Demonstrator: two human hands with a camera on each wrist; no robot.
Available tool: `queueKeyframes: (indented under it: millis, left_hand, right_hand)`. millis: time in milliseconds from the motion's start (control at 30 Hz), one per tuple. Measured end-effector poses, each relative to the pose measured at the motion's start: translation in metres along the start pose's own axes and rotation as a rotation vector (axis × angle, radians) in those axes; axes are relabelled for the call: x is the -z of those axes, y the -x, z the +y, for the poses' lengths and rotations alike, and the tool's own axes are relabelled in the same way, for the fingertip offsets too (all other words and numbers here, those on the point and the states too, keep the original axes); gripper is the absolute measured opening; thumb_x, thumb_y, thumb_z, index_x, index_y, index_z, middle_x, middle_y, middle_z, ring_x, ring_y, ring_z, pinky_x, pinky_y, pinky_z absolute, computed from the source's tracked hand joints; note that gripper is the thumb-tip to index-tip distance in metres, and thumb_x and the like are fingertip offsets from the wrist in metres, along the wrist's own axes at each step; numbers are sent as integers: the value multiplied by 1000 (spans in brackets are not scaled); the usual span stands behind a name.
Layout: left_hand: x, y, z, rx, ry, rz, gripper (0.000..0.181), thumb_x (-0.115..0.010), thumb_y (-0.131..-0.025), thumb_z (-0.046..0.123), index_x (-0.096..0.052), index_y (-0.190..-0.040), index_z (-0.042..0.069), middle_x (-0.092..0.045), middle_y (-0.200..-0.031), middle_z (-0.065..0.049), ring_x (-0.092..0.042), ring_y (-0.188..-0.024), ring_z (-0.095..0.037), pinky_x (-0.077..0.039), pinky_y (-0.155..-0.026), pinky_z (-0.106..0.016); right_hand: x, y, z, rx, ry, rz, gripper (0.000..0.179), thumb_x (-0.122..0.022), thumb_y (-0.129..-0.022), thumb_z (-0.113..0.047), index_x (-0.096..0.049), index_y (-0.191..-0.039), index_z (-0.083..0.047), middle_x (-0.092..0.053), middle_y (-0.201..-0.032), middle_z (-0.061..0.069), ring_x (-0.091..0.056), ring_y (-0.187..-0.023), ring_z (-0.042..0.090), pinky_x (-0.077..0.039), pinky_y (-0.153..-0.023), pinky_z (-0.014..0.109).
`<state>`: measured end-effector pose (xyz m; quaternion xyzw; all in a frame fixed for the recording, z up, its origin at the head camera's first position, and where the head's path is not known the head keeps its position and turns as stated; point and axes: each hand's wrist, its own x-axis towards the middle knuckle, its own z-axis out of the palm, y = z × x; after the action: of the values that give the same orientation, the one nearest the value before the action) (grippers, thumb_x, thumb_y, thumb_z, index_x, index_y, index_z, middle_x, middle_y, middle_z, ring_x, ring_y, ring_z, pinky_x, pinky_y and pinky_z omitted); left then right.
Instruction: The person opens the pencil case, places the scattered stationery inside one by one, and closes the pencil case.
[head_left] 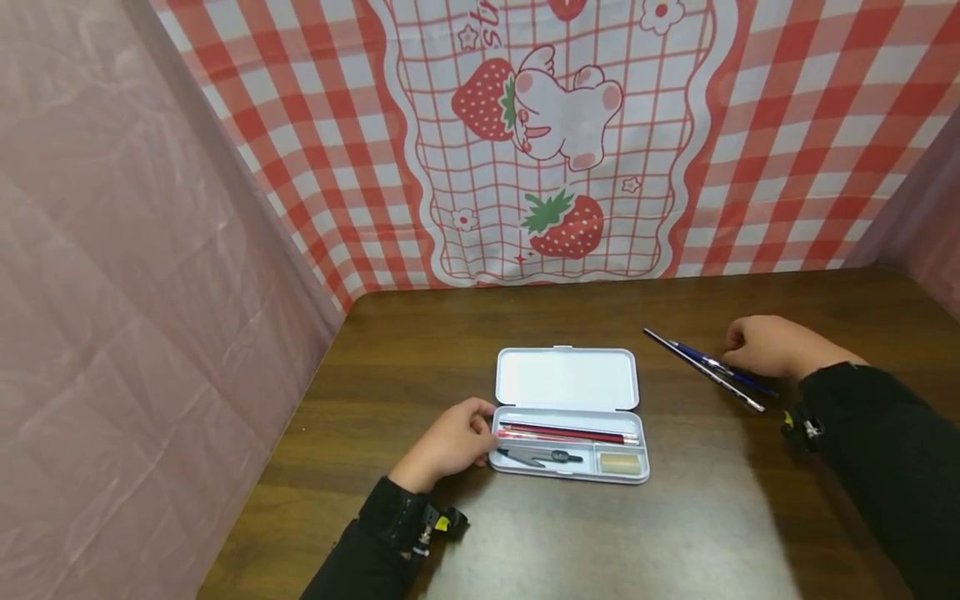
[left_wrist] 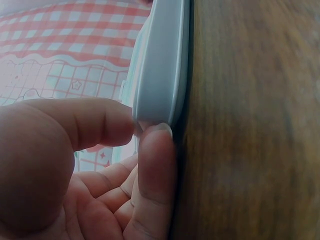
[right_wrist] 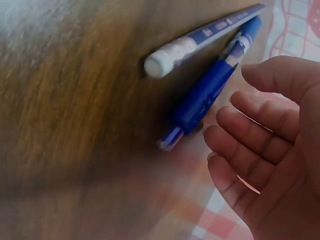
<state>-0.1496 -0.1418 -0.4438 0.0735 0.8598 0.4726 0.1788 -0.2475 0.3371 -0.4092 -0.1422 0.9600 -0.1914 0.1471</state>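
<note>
My left hand (head_left: pixel 456 437) grips the left end of an open white pencil case (head_left: pixel 566 476), thumb and a finger meeting its edge in the left wrist view. Inside the case lie a red-and-black pencil (head_left: pixel 573 432), a grey compass (head_left: pixel 558 456) and a beige eraser (head_left: pixel 619 463). Over at the right, my right hand (head_left: pixel 768 346) hovers beside a blue pen (right_wrist: pixel 200 97), its fingers loosely bent and holding nothing. Next to that pen lies a dark blue pencil (right_wrist: pixel 215 31) with a white eraser end; the two converge at their far ends.
The case's raised lid (head_left: pixel 566 379) lies back toward the far side of the brown wooden table (head_left: pixel 570 542). A red-and-white checked cloth (head_left: pixel 322 150) hangs behind the table's far edge. A pale pink curtain (head_left: pixel 135 292) hangs along the left.
</note>
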Motion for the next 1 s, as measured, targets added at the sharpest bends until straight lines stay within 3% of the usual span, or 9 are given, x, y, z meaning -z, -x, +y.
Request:
queueKeyframes:
  millis: [400,533,1000]
  left_hand:
    - [0,1,0,12,-5,1,35,-70,-92,10,-61,-125,4,-63,-80,-8,-62,-64,-21,-53,-60,-34]
    - [0,0,1,11,-3,1,35,-70,-91,10,-61,-125,3,-63,-80,-8,-62,-63,-21,-52,-59,-33]
    - [0,1,1,9,-11,-1,35,-70,-92,10,-61,-125,4,-64,-81,-8,-62,-64,-21,-52,-60,-34]
  right_hand:
    - [-4,-6,-17,34,19,-22,15,-69,-89,-15,-61,-80,-6,-53,-72,1,-51,-65,20,-41,-59,36]
    - [-7,-6,-16,33,30,-13,11,-67,-84,-9,-59,-78,-7,-53,-72,1,-50,-65,20,-40,-59,35]
    - [-14,-4,-15,15,75,6,16,-68,-84,-14,-55,-80,-5,-53,-72,3,-50,-64,20,-40,-58,35]
